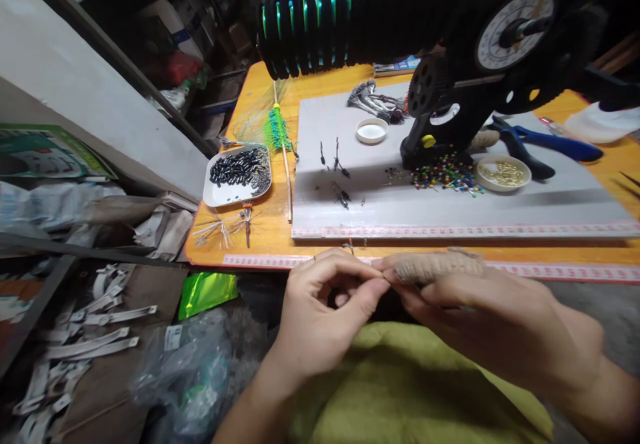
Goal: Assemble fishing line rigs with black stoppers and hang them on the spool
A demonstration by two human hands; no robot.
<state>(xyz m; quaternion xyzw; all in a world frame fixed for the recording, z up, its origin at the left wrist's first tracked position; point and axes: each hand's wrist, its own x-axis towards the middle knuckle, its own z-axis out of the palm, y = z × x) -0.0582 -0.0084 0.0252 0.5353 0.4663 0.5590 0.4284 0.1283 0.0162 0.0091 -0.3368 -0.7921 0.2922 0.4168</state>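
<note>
At the table's front edge, my left hand (327, 304) pinches thumb against forefinger on something too small to make out. My right hand (480, 317) is closed around a handle wrapped in beige twine (440, 265); the working end of this tool is hidden by my fingers. The fingertips of both hands meet. Beyond them, on a pale board (385, 211), lie several small black swivel-like pieces (343, 197) with thin wires. Colored bead-headed pins (445, 174) are heaped beside a round dish of small gold-colored parts (504, 174).
A white tray (213, 194) of black cylinders sits at the left on the orange table (205, 244). A black machine frame with a dial (515, 27) overhangs the board. Blue-handled pliers (555, 144) and a white lid (372, 131) lie there. Plastic bags (185, 371) are below left.
</note>
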